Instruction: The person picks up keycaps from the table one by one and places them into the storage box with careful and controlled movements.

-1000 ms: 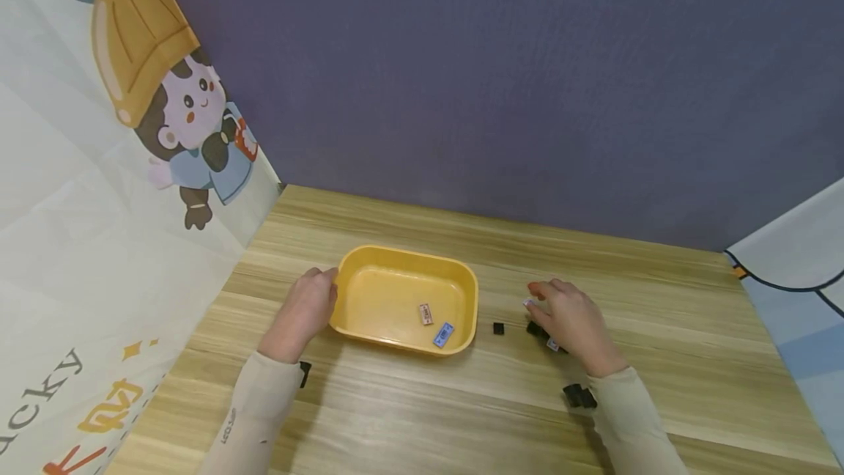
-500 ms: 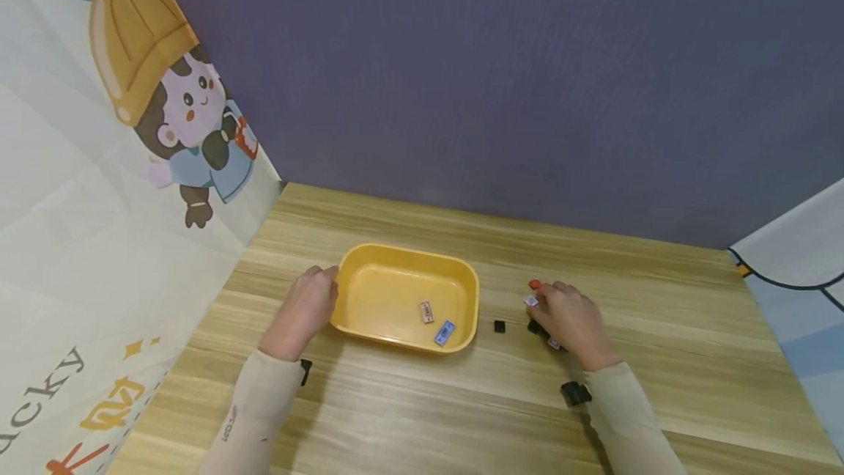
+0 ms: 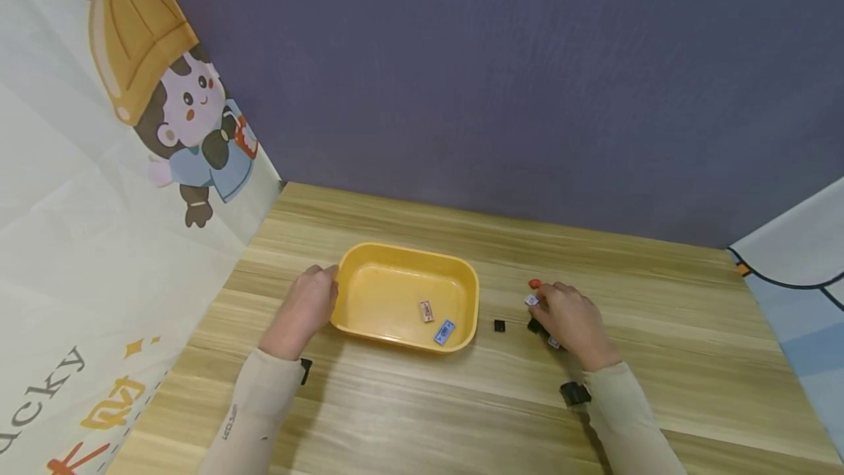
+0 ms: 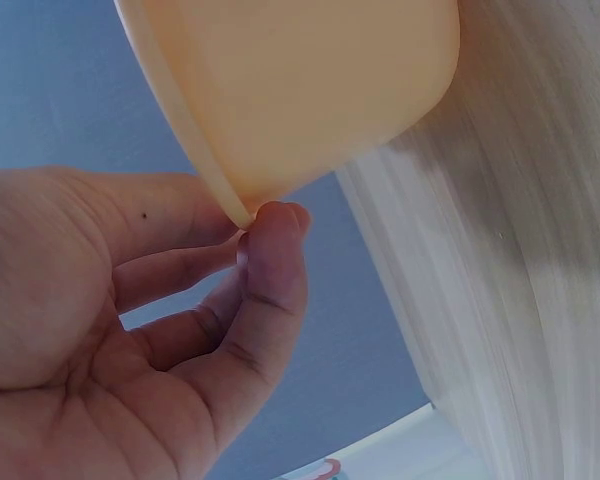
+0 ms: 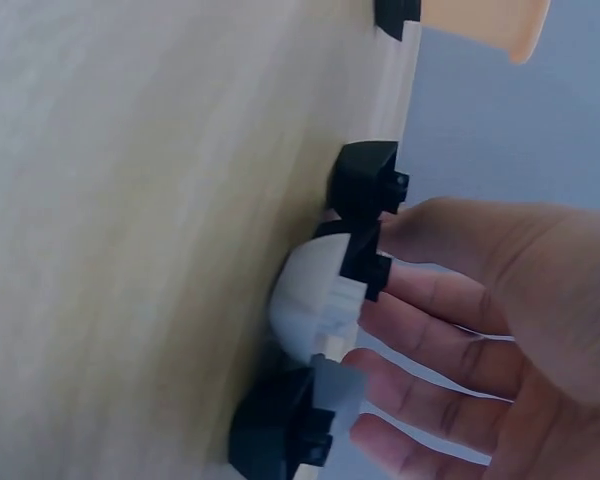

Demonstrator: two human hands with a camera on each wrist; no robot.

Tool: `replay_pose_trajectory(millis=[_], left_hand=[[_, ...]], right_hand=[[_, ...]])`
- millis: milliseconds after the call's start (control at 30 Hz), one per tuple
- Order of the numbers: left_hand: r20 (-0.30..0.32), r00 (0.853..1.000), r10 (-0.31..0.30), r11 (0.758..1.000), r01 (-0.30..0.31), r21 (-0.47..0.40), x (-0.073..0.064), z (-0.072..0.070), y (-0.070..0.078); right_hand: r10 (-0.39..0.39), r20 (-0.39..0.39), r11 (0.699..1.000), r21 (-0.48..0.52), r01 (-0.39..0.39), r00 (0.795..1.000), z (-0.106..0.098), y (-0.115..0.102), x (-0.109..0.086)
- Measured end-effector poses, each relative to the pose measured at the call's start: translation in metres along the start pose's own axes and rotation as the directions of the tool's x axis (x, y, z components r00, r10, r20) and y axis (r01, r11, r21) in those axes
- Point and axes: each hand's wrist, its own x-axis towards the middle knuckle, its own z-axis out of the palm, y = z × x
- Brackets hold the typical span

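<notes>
My left hand (image 3: 305,311) pinches the left rim of a yellow plastic tray (image 3: 469,314); the left wrist view shows the thumb and fingers meeting at the tray's rim (image 4: 175,110). My right hand (image 3: 572,321) is low over a cluster of keycaps, its thumb and fingers bent around a small white keycap (image 3: 531,300). Whether they grip it is hidden. A red keycap (image 3: 535,284) lies just beyond the fingertips. In the right wrist view, a black keycap (image 5: 363,178) and a white keycap (image 5: 310,295) stand in front of the fingers.
Inside the tray lie a pink printed piece (image 3: 426,311) and a blue printed piece (image 3: 444,332). A lone black keycap (image 3: 500,326) sits right of the tray. Dark pieces (image 3: 572,393) show by the right cuff. A dark wall (image 3: 501,94) borders the wooden table (image 3: 409,416).
My right hand has drawn back slightly to the right, uncovering the red keycap, and has held still since. The left hand keeps its hold on the tray rim.
</notes>
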Motion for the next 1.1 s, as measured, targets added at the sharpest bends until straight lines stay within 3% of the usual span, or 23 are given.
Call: replay_pose_trajectory(millis=[300,633,1100], left_hand=[[-0.004,1.000,-0.008,1.000,0.008,0.001,0.000,0.000,0.001],[-0.008,1.000,-0.006,1.000,0.006,-0.001,0.000,0.000,-0.001],[0.011,1.000,-0.021,1.000,0.021,-0.010,0.000,0.001,-0.001]], right_hand=[[-0.044,-0.047,0.999,0.002,0.044,0.998,-0.007,-0.007,0.001],[-0.106,-0.096,0.994,-0.011,0.105,0.990,-0.031,-0.043,0.006],[-0.274,-0.205,0.960,0.003,0.280,0.940,-0.040,-0.103,0.020]])
